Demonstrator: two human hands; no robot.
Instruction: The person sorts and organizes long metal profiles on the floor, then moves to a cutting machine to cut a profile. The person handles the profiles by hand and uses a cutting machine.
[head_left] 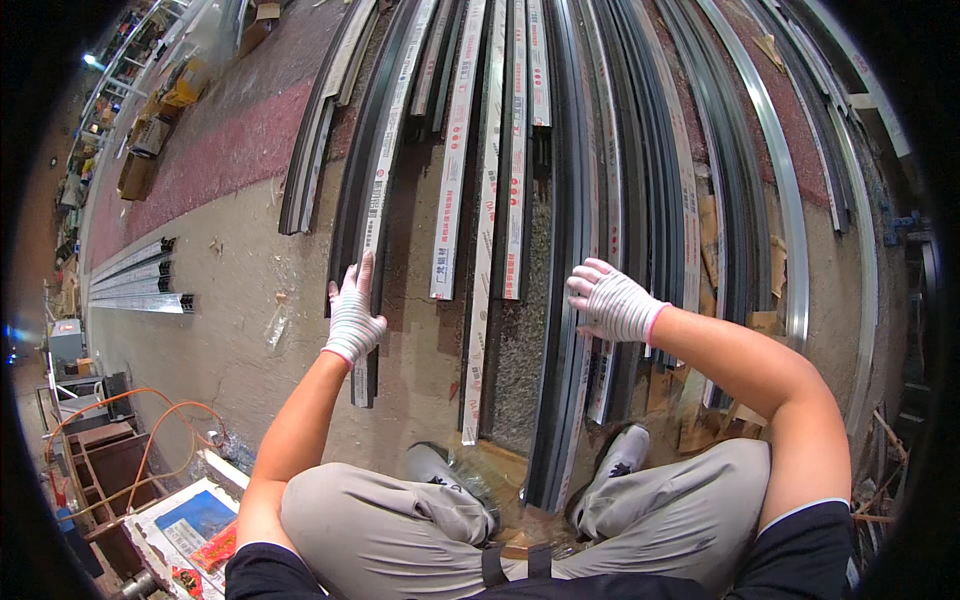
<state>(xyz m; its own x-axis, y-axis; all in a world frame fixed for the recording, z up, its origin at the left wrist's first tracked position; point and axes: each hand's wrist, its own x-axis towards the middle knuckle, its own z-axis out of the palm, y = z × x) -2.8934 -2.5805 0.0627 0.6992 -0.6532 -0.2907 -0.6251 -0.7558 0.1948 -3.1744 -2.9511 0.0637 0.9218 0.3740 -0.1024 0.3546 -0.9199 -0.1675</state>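
Note:
Long metal profiles lie lengthwise in front of me, many with white printed film strips. My left hand (356,312), in a striped white glove with a pink cuff, rests on a dark profile with a white strip (380,180). Its fingers are stretched out along it, partly apart. My right hand (615,303), gloved alike, is over a long dark grey profile (562,400) whose near end lies between my feet. Its fingers point left and are spread; whether they touch the metal I cannot tell. Between my hands lie several film-covered profiles (480,330) with staggered ends.
More dark profiles (650,190) and a bright silver one (775,150) lie on the right. A short stack of profiles (140,280) is on the floor at left. Cardboard boxes (150,135) stand far left. An orange hose (150,440) curls near a metal frame.

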